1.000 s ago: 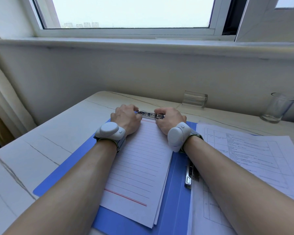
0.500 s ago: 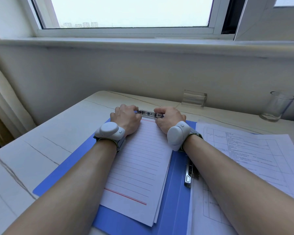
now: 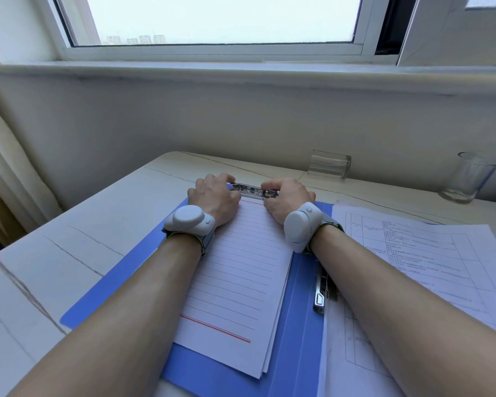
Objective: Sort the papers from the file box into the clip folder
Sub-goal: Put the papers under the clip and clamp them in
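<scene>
An open blue clip folder (image 3: 118, 285) lies flat on the table. A stack of red-lined papers (image 3: 235, 276) rests on its left half, top edge under the metal clip (image 3: 252, 191) at the far end. My left hand (image 3: 215, 196) grips the clip's left end and my right hand (image 3: 287, 197) grips its right end, fingers curled over it. A second metal clip (image 3: 321, 293) runs along the folder's spine. Printed table sheets (image 3: 418, 253) lie on the right half. No file box is in view.
A clear glass (image 3: 467, 176) stands at the far right of the marble-patterned table (image 3: 55, 253). A small clear acrylic stand (image 3: 330, 164) sits by the wall. The wall and window sill rise just behind the table. A curtain hangs at left.
</scene>
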